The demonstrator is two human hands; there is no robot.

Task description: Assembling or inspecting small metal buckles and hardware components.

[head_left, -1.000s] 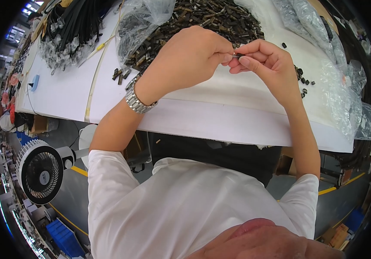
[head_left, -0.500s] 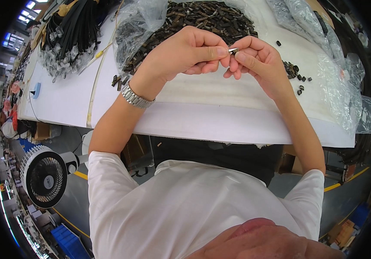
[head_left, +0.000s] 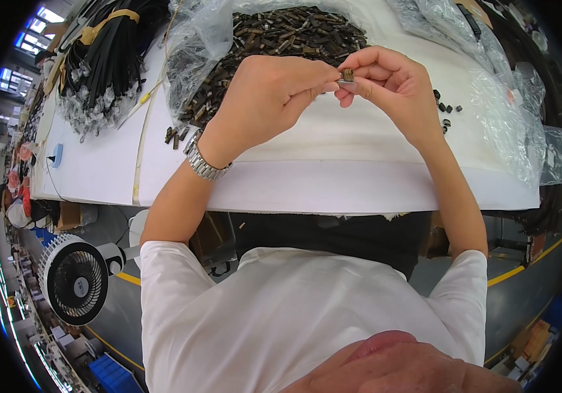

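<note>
Above the table, my left hand (head_left: 271,92) and my right hand (head_left: 392,88) meet fingertip to fingertip. Between the right thumb and fingers sits a small brown, ring-like piece (head_left: 348,74). A flat silvery metal piece (head_left: 344,81) shows against its lower edge, at the left hand's closed fingertips. How the two pieces join is too small to tell. Behind my hands lies a heap of small dark brown pieces (head_left: 294,29), partly hidden by the left hand. Several short black pieces (head_left: 448,108) lie right of my right hand.
Clear plastic bags (head_left: 199,39) flank the heap on the left, with more plastic wrap (head_left: 507,124) at the right. A bundle of black straps (head_left: 114,56) lies far left, beside a yellow-handled tool (head_left: 145,98). Left of the white table (head_left: 326,180) stands a fan (head_left: 74,278).
Both hands have shifted slightly left, and my left hand has turned so its back shows more. The brown piece now shows more clearly; the silvery piece lies against its lower edge.
</note>
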